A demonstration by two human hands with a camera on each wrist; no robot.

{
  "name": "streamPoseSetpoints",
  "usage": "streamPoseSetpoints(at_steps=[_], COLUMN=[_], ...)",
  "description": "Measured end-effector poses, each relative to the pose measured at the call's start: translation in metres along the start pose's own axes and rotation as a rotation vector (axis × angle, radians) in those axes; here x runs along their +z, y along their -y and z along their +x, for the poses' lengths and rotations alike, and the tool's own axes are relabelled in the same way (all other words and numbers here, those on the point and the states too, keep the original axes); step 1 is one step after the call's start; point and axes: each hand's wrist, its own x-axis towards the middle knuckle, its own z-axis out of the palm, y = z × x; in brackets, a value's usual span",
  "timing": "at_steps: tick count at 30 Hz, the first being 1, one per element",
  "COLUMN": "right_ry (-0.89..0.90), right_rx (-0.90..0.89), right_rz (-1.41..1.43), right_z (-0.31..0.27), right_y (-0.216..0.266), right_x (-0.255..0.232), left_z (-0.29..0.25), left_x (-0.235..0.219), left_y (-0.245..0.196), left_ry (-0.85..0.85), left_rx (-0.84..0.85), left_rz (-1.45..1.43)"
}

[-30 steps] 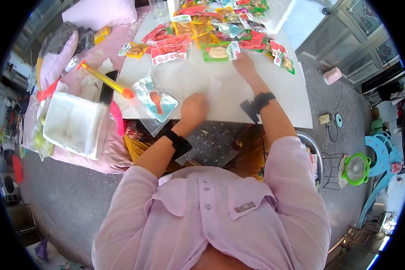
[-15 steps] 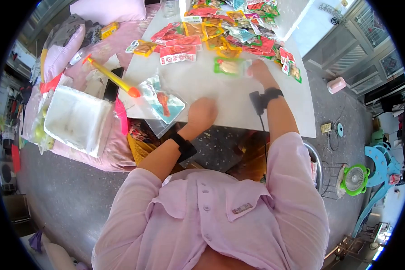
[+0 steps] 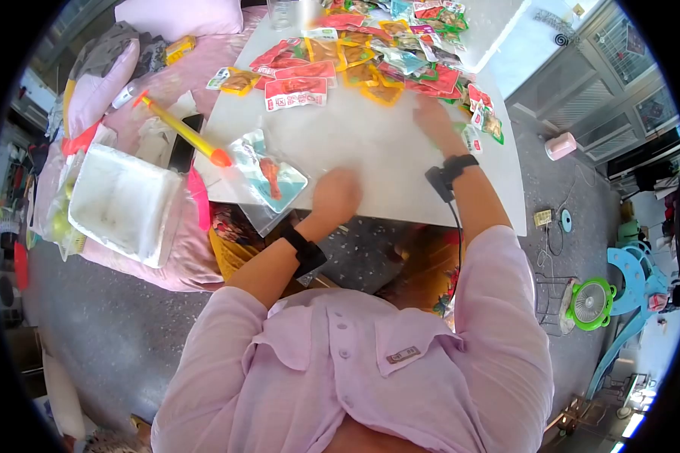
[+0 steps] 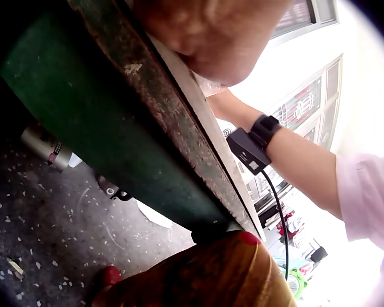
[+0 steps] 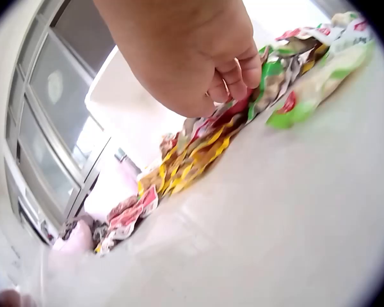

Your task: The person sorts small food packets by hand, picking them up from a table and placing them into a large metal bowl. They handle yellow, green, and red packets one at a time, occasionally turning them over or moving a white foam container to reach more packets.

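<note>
My right hand point(image 3: 433, 121), blurred, is over the table in front of the packet pile point(image 3: 400, 57). In the right wrist view its fingers point(image 5: 233, 80) are loosely bent, with no packet visible between them. A green-edged food packet point(image 5: 320, 89) lies beside that hand, partly covered by it in the head view. My left hand point(image 3: 336, 195) rests at the table's front edge with its fingers bent and nothing visible in it. Left of it lies a teal-and-white packet point(image 3: 268, 174) on clear plastic. Only the heel of the left hand point(image 4: 217, 48) shows in the left wrist view.
A white foam box point(image 3: 121, 204) sits on the pink bed at the left, near a yellow stick with an orange tip point(image 3: 185, 132) and a phone point(image 3: 183, 143). Red packets point(image 3: 298, 90) lie at the pile's left. A larger white box point(image 3: 499, 34) stands behind the table's right side.
My right hand drew the green-edged packet out from the front of the pile; it now lies to the hand's right rather than its left. The left hand stays near the table edge.
</note>
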Motion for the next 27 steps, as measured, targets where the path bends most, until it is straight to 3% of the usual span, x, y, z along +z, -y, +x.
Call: streamPoseSetpoints(at_steps=[1, 4, 7, 10, 13, 16, 19, 22, 25, 27], right_ry=[-0.062, 0.054, 0.068, 0.352, 0.302, 0.14, 0.341, 0.318, 0.241, 0.304], right_rx=[-0.124, -0.12, -0.045, -0.051, -0.055, -0.058, -0.062, -0.072, -0.313, -0.264], right_rz=[0.015, -0.145, -0.338, -0.349, -0.431, -0.489, -0.537, -0.483, -0.518, -0.48], right_z=[0.008, 0.033, 0.052, 0.068, 0.077, 0.079, 0.091, 0.086, 0.067, 0.045], right_y=[0.017, 0.066, 0.07, 0.073, 0.066, 0.063, 0.068, 0.07, 0.048, 0.055], right_x=[0.015, 0.03, 0.052, 0.051, 0.069, 0.069, 0.063, 0.058, 0.071, 0.061], left_z=[0.0, 0.0, -0.001, -0.001, 0.003, 0.002, 0.003, -0.001, 0.0, 0.001], left_x=[0.0, 0.002, 0.004, 0.004, 0.0, 0.0, 0.0, 0.002, 0.004, 0.0], left_y=[0.0, 0.0, 0.005, 0.003, 0.002, 0.001, 0.004, 0.004, 0.002, 0.0], left_ry=[-0.022, -0.078, -0.105, -0.097, -0.08, -0.078, -0.065, -0.093, -0.11, -0.079], left_rx=[0.003, 0.023, 0.043, 0.032, 0.033, 0.03, 0.023, 0.032, 0.036, 0.013], left_rz=[-0.013, -0.04, -0.032, -0.029, -0.037, -0.041, -0.034, -0.042, -0.04, -0.038])
